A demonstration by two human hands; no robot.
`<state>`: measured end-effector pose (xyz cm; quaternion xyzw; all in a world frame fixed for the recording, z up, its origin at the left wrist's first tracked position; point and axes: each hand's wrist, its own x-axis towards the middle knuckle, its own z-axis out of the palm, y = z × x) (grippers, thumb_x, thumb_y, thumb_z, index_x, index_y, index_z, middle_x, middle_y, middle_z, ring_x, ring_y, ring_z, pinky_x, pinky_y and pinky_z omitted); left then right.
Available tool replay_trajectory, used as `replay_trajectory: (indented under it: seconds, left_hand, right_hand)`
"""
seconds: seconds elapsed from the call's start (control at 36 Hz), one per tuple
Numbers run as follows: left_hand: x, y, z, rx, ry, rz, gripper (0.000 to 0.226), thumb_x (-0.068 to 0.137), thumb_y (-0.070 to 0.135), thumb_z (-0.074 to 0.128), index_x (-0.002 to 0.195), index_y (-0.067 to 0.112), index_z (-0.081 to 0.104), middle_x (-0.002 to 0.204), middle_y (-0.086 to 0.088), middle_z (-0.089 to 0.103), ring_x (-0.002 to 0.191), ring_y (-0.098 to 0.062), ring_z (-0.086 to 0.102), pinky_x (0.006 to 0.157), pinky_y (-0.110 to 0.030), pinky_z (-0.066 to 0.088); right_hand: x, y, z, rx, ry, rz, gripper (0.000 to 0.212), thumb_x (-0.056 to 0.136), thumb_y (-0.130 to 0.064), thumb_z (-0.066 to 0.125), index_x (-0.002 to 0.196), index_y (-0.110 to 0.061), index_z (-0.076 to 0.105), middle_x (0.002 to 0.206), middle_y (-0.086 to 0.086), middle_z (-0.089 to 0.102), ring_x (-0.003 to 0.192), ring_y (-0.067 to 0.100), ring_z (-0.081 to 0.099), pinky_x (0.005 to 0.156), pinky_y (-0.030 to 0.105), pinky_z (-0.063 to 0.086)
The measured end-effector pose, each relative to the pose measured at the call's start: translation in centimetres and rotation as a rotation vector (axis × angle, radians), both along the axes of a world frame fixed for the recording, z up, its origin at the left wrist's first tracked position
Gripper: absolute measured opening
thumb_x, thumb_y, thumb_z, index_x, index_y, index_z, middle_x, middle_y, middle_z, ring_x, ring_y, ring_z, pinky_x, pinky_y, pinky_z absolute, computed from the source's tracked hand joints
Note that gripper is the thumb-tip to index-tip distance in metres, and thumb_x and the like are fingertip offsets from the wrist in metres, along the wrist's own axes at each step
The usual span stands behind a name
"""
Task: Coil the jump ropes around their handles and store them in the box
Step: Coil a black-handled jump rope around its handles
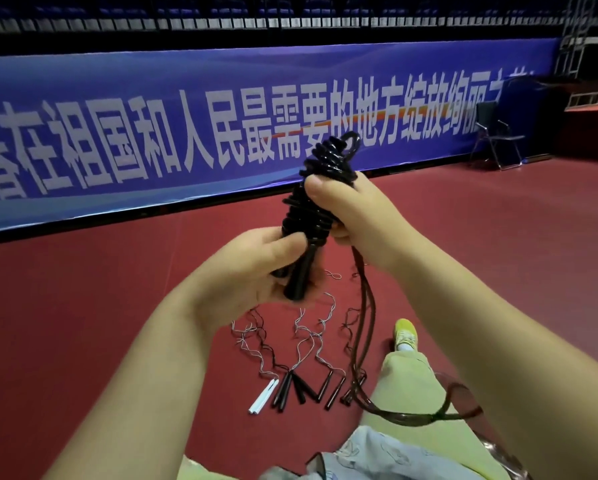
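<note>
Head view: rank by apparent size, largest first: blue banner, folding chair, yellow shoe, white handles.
1. Blue banner, by far the largest, spanning most of the frame.
2. Folding chair, though far off, so it looks smaller than it is.
3/4. Yellow shoe and white handles look similar in size; unranked.

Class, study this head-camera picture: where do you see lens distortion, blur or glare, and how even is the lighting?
Head view: wide-angle bending curves the blue banner and stretches the forearms at the bottom corners; the left hand and right hand look slightly soft, as do the thin ropes on the floor; faint sheen glints on the black coiled rope; the stands above sit dark, the red floor evenly lit.
</note>
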<state>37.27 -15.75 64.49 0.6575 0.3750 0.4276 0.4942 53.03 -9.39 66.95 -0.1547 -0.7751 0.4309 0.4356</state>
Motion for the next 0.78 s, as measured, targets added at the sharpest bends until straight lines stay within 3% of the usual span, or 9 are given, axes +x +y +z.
replay_trajectory:
  seconds: [0.08, 0.14, 0.22, 0.36, 0.44, 0.53, 0.64, 0.72, 0.78]
  left_hand:
    - [-0.6, 0.5, -1.0, -0.091, -0.147, -0.370, 0.062, 0.074, 0.063, 0.066, 0.107, 0.010, 0.066, 0.093, -0.005, 0.070, 0.080, -0.019, 0.068, 0.071, -0.032, 0.055]
    - [-0.6, 0.7, -1.5, -0.127, -0.177, -0.430, 0.066, 0.077, 0.069, 0.057, 0.104, 0.009, 0.066, 0.081, 0.001, 0.068, 0.069, -0.014, 0.064, 0.066, -0.029, 0.054]
    - [-0.6, 0.7, -2.0, -0.115, -0.190, -0.340, 0.059, 0.073, 0.071, 0.058, 0.085, 0.014, 0.068, 0.060, 0.006, 0.055, 0.052, -0.010, 0.052, 0.056, -0.026, 0.047]
    - [-0.7, 0.1, -1.1, -0.075, -0.111, 0.019, 0.063, 0.061, 0.077, 0.063, 0.075, 0.015, 0.063, 0.055, 0.004, 0.045, 0.048, -0.012, 0.042, 0.051, -0.025, 0.040]
    - [-0.4, 0.0, -0.4, 0.003, 0.060, 0.281, 0.062, 0.074, 0.068, 0.048, 0.078, 0.007, 0.058, 0.054, 0.002, 0.045, 0.048, -0.014, 0.041, 0.052, -0.026, 0.035]
    - [-0.2, 0.5, -0.5, 0.135, 0.252, 0.484, 0.063, 0.082, 0.069, 0.046, 0.075, 0.008, 0.058, 0.055, -0.001, 0.048, 0.049, -0.017, 0.043, 0.056, -0.030, 0.033]
    - [-0.2, 0.9, -0.7, 0.263, 0.665, 0.778, 0.053, 0.088, 0.061, 0.043, 0.064, 0.015, 0.051, 0.055, 0.002, 0.052, 0.053, -0.020, 0.048, 0.055, -0.032, 0.032]
    - [0.5, 0.8, -0.7, 0.331, 0.967, 0.931, 0.050, 0.088, 0.064, 0.036, 0.073, 0.019, 0.052, 0.064, 0.004, 0.055, 0.063, -0.018, 0.052, 0.053, -0.032, 0.030]
    - [0.7, 1.0, -0.9, 0.360, 1.052, 0.950, 0.046, 0.089, 0.063, 0.035, 0.079, 0.021, 0.052, 0.070, 0.005, 0.056, 0.069, -0.019, 0.053, 0.056, -0.032, 0.032]
  right_hand:
    - [0.4, 0.0, -0.1, -0.016, -0.018, 0.112, 0.031, 0.068, -0.051, 0.054, 0.067, -0.023, 0.040, 0.052, -0.014, 0.034, 0.043, 0.002, 0.029, 0.043, 0.014, 0.026]
    - [0.6, -0.1, -0.3, 0.047, -0.087, 0.144, 0.025, 0.076, -0.044, 0.055, 0.064, -0.026, 0.043, 0.051, -0.015, 0.040, 0.043, 0.000, 0.036, 0.046, 0.010, 0.029]
    - [0.7, -0.3, -0.3, 0.054, -0.169, 0.137, 0.036, 0.094, -0.029, 0.052, 0.058, -0.035, 0.050, 0.050, -0.019, 0.045, 0.044, -0.003, 0.043, 0.047, 0.007, 0.033]
    - [0.8, -0.4, 0.3, 0.050, -0.335, -0.063, 0.039, 0.098, -0.049, 0.040, 0.071, -0.022, 0.042, 0.055, -0.009, 0.039, 0.046, 0.008, 0.029, 0.048, 0.024, 0.025]
    - [0.8, -0.2, 0.2, 0.055, -0.423, -0.170, 0.043, 0.098, -0.052, 0.035, 0.069, -0.021, 0.044, 0.064, 0.000, 0.044, 0.048, 0.009, 0.034, 0.051, 0.024, 0.027]
    - [0.7, 0.1, -0.4, 0.073, -0.466, -0.260, 0.044, 0.098, -0.054, 0.032, 0.068, -0.027, 0.050, 0.055, -0.012, 0.051, 0.042, -0.001, 0.043, 0.051, 0.017, 0.033]
    - [-0.1, 0.5, -1.9, 0.018, -0.486, -0.291, 0.054, 0.097, -0.059, 0.026, 0.083, -0.019, 0.060, 0.068, -0.004, 0.051, 0.056, 0.010, 0.045, 0.058, 0.027, 0.035]
    - [-1.0, 1.0, -3.2, -0.112, -0.436, -0.268, 0.060, 0.091, -0.070, 0.024, 0.068, -0.023, 0.055, 0.056, -0.010, 0.044, 0.047, 0.008, 0.037, 0.055, 0.027, 0.029]
    - [-1.5, 1.5, -3.7, -0.198, -0.372, -0.243, 0.063, 0.086, -0.076, 0.027, 0.060, -0.022, 0.046, 0.052, -0.010, 0.039, 0.044, 0.010, 0.031, 0.052, 0.027, 0.025]
